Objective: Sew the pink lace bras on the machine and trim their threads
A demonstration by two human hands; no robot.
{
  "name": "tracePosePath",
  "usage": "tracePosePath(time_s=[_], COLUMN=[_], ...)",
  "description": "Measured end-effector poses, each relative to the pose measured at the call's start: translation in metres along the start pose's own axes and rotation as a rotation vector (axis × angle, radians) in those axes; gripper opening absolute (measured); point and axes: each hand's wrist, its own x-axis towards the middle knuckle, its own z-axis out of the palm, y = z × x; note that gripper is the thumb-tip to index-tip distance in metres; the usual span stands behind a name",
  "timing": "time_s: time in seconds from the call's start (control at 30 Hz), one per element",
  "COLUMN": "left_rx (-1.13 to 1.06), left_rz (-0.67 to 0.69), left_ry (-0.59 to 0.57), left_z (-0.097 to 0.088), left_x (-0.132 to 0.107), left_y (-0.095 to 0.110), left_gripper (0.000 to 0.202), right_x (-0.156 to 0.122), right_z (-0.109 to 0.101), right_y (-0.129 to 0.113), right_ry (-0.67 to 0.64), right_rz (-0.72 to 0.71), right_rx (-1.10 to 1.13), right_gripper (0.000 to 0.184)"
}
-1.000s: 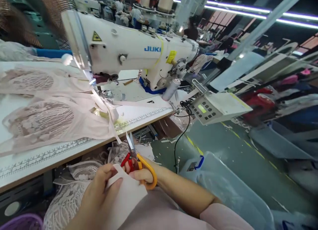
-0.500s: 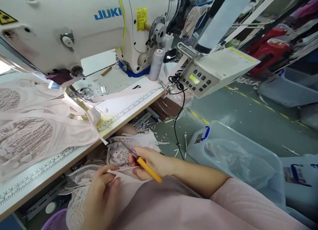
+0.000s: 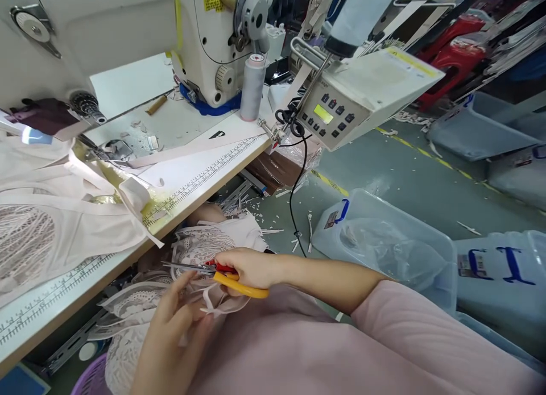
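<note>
My right hand [image 3: 251, 267] is closed round a pair of scissors [image 3: 244, 287] with orange and red handles. Their metal blades point left over the lace on my lap, close above my left fingertips. Between the thumb and fingers of my left hand [image 3: 173, 329] is the pale pink edge of a lace bra [image 3: 219, 303]; part of it is hidden behind the fingers. More lace pieces [image 3: 196, 244] lie across my lap below the table edge. On the sewing table, another pale pink bra [image 3: 81, 230] lies near the needle area.
A white sewing machine [image 3: 128, 25] stands on the table [image 3: 205, 179], with a thread cone [image 3: 253, 88] beside it. A control box [image 3: 358, 99] hangs over the table's right end, its black cable [image 3: 293, 199] dangling. Plastic bins [image 3: 439, 258] stand on the floor at right; a purple basket [image 3: 91, 378] is below left.
The scissors have swung from a steep slant to nearly level, and their red handle now shows. A strip of the bra edge has come up in a loop by the hands. The view has shifted right.
</note>
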Motion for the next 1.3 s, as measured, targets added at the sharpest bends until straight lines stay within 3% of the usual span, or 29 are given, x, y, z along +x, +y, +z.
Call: tracePosePath(time_s=[0.13, 0.23, 0.3, 0.4, 0.47, 0.63, 0.77, 0.9, 1.03, 1.3], left_rx=[-0.112, -0.181, -0.243, -0.316, -0.282, 0.025, 0.190, 0.179, 0.109, 0.064], left_rz=[0.002, -0.100, -0.150, -0.105, -0.062, 0.149, 0.210, 0.120, 0.017, 0.228], left_ry=[-0.007, 0.005, -0.051, -0.116, -0.065, 0.222, 0.298, 0.310, 0.309, 0.218], left_z=[0.000, -0.004, -0.007, -0.008, -0.005, 0.008, 0.008, 0.008, 0.013, 0.017], left_x=[-0.001, -0.004, -0.006, -0.009, -0.009, -0.007, -0.005, -0.008, -0.007, 0.001], left_y=[-0.001, 0.000, 0.002, 0.004, 0.004, -0.003, -0.005, -0.006, -0.002, 0.012], left_gripper=[0.012, 0.012, 0.013, 0.014, 0.013, 0.018, 0.016, 0.008, 0.005, 0.012], right_x=[-0.004, -0.002, 0.000, 0.002, 0.003, 0.002, 0.000, -0.006, -0.008, 0.003], right_z=[-0.006, -0.006, -0.005, -0.003, 0.000, 0.011, 0.014, 0.007, 0.007, 0.019], right_y=[-0.003, 0.000, 0.002, 0.004, 0.004, 0.003, 0.002, 0.003, 0.002, -0.001], right_ry=[-0.076, -0.091, -0.098, -0.087, -0.048, 0.092, 0.065, 0.041, 0.120, 0.190], right_rz=[-0.040, -0.050, -0.038, 0.019, 0.078, 0.167, 0.169, 0.140, 0.168, 0.232], right_rx=[0.027, -0.020, -0.104, -0.231, -0.262, -0.283, -0.230, -0.183, -0.303, -0.592], right_gripper=[0.028, 0.026, 0.025, 0.019, 0.015, 0.021, 0.024, 0.028, 0.020, 0.028])
